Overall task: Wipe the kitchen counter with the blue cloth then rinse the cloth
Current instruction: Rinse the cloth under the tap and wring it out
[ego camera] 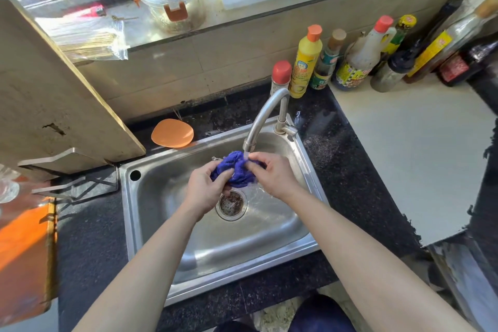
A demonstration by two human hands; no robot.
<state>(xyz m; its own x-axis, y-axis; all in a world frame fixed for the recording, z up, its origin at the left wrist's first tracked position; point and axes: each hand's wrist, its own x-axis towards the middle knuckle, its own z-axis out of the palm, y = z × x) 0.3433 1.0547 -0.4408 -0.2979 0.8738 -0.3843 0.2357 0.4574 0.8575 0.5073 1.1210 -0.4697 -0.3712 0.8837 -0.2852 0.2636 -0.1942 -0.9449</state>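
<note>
Here the blue cloth (237, 170) is bunched into a wad directly under the spout of the tap (265, 113), over the basin of the sink (167, 224) and just above the drain (231, 203). It sits there so that the thin stream of running water falls straight onto the fabric and the dirty runoff drops into the strainer rather than onto the tabletop (339, 170). Both hands are closed on it. The left hand (204, 188) grips the near left side of the wad with curled fingers, and the right hand (272, 172) pinches the right edge close beside the stream. Holding it from two sides lets the person knead and turn the cloth so water reaches each fold. Judging by this, the wiping part looks done and the rinse is under way; wringing out would likely follow. An orange lid (172, 132) lies on the dark tabletop behind the sink, and a row of bottles (355, 59) stands against the back wall to the right, well clear of the splash.
</note>
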